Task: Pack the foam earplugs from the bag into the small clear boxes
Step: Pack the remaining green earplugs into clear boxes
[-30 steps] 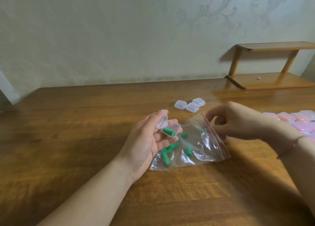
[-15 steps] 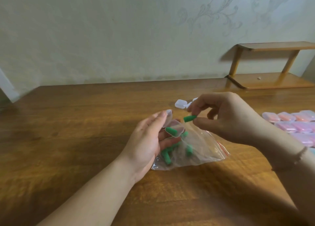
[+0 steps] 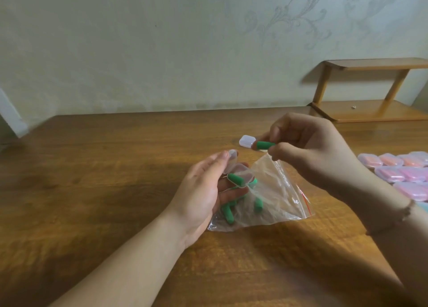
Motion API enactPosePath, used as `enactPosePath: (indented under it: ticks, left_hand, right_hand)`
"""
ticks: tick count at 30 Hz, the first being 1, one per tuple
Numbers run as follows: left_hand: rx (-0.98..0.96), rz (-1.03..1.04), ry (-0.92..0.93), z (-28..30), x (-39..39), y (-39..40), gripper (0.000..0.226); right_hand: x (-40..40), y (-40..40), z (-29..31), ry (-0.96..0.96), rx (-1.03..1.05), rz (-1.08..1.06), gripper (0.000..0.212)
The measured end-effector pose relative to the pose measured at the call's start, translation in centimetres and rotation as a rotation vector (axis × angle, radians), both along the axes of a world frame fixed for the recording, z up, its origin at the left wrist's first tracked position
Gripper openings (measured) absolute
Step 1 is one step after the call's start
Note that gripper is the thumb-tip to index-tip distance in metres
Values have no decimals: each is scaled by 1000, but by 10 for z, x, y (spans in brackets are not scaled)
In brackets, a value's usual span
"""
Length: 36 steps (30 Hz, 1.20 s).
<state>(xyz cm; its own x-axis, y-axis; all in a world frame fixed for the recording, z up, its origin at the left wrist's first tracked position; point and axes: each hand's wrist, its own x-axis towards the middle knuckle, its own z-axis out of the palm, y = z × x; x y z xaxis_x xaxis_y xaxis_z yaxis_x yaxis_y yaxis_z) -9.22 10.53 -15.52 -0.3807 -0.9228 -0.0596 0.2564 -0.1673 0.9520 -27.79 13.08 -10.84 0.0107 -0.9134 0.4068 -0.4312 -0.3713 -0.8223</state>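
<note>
Earplug (image 3: 265, 145) was pinched in right hand (image 3: 310, 151); left hand (image 3: 203, 191) cradled open box (image 3: 239, 178) holding one plug; bag (image 3: 266, 197) still held several.

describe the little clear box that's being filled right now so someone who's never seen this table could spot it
On the wooden table, find the plastic bag of green earplugs at the centre. Just above its left edge, the left hand holds a clear box. Unlike the closed box farther back and the pink-filled boxes at right, its lid is open and one green earplug lies inside.
</note>
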Motion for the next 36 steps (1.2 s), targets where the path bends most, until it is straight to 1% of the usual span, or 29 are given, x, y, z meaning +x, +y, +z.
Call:
enactPosePath:
  ticks: [2,3,7,10,12,17,21,24,26,28,31,32,34,36]
  left_hand:
    - [-2,-2,2,0,0,0,36]
    - [-5,-6,0,0,0,0,37]
    - [-14,-5,0,-1,0,0,32]
    - [-33,-8,-9,-2,1,0,32]
    - [-52,-7,-31,-3,1,0,34]
    - [-60,4,-62,-4,0,-2,38]
    - [-64,-5,-55,-3,0,-2,36]
    - [-47,-6,-39,-2,2,-2,35]
    - [-14,2,-11,-1,2,-2,35]
    - [-16,13,-23,-1,2,-1,32]
    - [-28,22,-46,-2,3,-2,22]
    - [-34,18,-54,-2,3,-2,22]
    - [-75,11,-88,-3,5,-2,30]
    - [-160,23,-155,-5,5,-3,39]
  right_hand:
    - [-1,-1,0,-30,-6,18,15]
    - [0,0,0,5,-15,9,13]
    - [9,1,-8,313,-91,-91,16]
    - [16,0,-19,425,-153,-121,18]
    - [19,-2,-25,480,-207,-138,14]
    - [18,-6,-33,552,-246,-94,10]
    - [16,-6,-31,555,-261,-66,10]
    - [13,-5,-26,552,-296,-85,7]
    - [11,-3,-22,557,-288,-105,14]
    - [10,0,-19,579,-251,-94,26]
    - [10,1,-19,689,-207,-47,46]
    - [10,1,-20,738,-205,-40,53]
    - [11,1,-21,804,-203,-25,60]
    - [11,1,-21,814,-208,0,57]
